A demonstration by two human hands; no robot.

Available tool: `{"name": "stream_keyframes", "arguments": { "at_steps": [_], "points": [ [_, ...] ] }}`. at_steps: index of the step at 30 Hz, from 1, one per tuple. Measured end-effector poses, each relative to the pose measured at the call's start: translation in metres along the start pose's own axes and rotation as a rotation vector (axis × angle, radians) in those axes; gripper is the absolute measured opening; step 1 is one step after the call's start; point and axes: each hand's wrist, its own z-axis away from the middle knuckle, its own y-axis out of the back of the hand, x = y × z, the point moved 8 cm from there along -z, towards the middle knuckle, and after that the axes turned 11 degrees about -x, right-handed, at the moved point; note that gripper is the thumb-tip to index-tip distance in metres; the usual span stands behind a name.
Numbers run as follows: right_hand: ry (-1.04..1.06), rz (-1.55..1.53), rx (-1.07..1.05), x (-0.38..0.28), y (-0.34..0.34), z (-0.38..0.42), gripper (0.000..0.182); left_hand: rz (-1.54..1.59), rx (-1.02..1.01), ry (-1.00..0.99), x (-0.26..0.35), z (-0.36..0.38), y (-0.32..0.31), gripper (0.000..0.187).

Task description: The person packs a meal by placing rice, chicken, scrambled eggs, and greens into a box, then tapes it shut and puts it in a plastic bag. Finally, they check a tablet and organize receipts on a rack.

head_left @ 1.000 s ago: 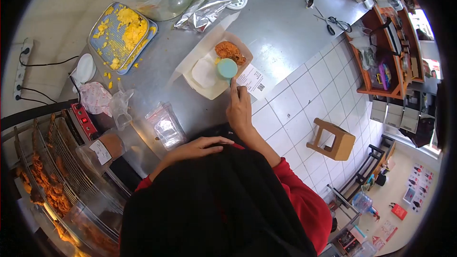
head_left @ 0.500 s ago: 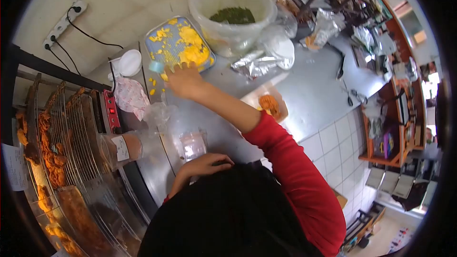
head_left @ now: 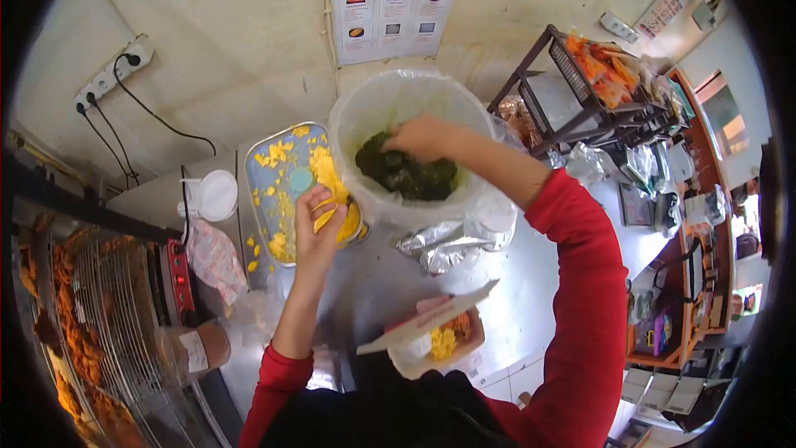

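Note:
My right hand [head_left: 419, 139] reaches into a big translucent tub [head_left: 348, 108], its fingertips down in dark green leafy food [head_left: 402, 174] and hidden there. Over the right edge of a metal tray [head_left: 252, 168] is my left hand [head_left: 319, 220], fingers curled upward beside yellow food [head_left: 325, 170]; whether it grips any is unclear. A pale teal round object [head_left: 301, 179] lies in the tray. Near my body stands an open takeaway box [head_left: 414, 350] holding yellow food [head_left: 443, 343] and orange-brown food [head_left: 460, 325].
Crumpled foil [head_left: 448, 249] lies in front of the tub. At left are a white lid [head_left: 217, 196], crumpled paper [head_left: 214, 257] and a wire rack [head_left: 120, 307] with fried food. A dark shelf stand [head_left: 572, 83] rises at back right.
My right hand has gone from the tray into the tub. My left hand has moved from near my body up to the tray. The view has shifted, and the box now shows yellow food.

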Motion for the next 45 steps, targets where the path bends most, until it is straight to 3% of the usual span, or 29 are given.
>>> {"name": "stream_keyframes", "arguments": {
  "at_steps": [3, 6, 7, 10, 13, 16, 17, 20, 23, 27, 31, 34, 41, 43, 45],
  "points": [
    [0.207, -0.069, -0.126, -0.029, -0.021, -0.029, 0.032, 0.008, 0.058, -0.044, -0.017, -0.028, -0.022, 0.046],
    [0.329, 0.137, -0.370, -0.043, -0.025, -0.026, 0.022, 0.299, 0.009, 0.129, -0.020, -0.027, -0.035, 0.045],
    [0.340, 0.147, -0.228, -0.039, -0.031, -0.028, 0.017, 0.298, 0.028, 0.141, -0.023, -0.026, -0.034, 0.041],
    [0.488, 0.384, -0.076, -0.029, -0.037, -0.006, 0.016, 0.286, -0.017, 0.169, -0.032, -0.023, -0.034, 0.035],
    [0.506, 0.511, -0.228, -0.028, -0.048, -0.009, 0.015, 0.274, -0.036, 0.080, -0.029, -0.024, -0.034, 0.031],
    [0.377, -0.143, 0.062, -0.011, -0.004, -0.020, 0.012, 0.262, -0.059, 0.122, -0.017, -0.027, -0.038, 0.030],
    [0.375, -0.544, 0.309, 0.000, 0.011, -0.015, 0.010, 0.245, -0.075, 0.134, -0.017, -0.027, -0.038, 0.029],
    [-0.075, -0.760, 0.627, 0.019, -0.012, -0.030, 0.012, 0.218, -0.107, 0.141, -0.015, -0.027, -0.039, 0.027],
    [-0.372, -1.102, 0.321, 0.004, -0.043, -0.041, 0.016, 0.243, -0.121, 0.132, -0.013, -0.026, -0.041, 0.025],
    [-0.277, -1.180, 0.208, -0.014, -0.067, -0.031, 0.017, 0.253, -0.109, 0.097, -0.008, -0.027, -0.046, 0.022],
    [-0.266, -1.412, 0.161, -0.006, -0.033, -0.007, 0.020, 0.230, -0.154, 0.084, -0.009, -0.029, -0.045, 0.021],
    [-0.162, -1.448, -0.110, -0.018, -0.047, -0.005, 0.022, 0.235, -0.165, 0.118, -0.006, -0.029, -0.045, 0.021],
    [-0.071, -1.336, -0.022, -0.003, -0.036, 0.011, 0.031, 0.250, -0.152, 0.178, -0.010, -0.027, -0.045, 0.021],
    [-0.167, -1.389, 0.049, 0.011, -0.027, 0.031, 0.031, 0.258, -0.161, 0.175, -0.011, -0.024, -0.046, 0.022],
    [-0.250, -1.485, 0.160, 0.024, -0.015, 0.052, 0.031, 0.076, -0.016, -0.004, 0.005, -0.012, -0.036, 0.021]
  ]
}}
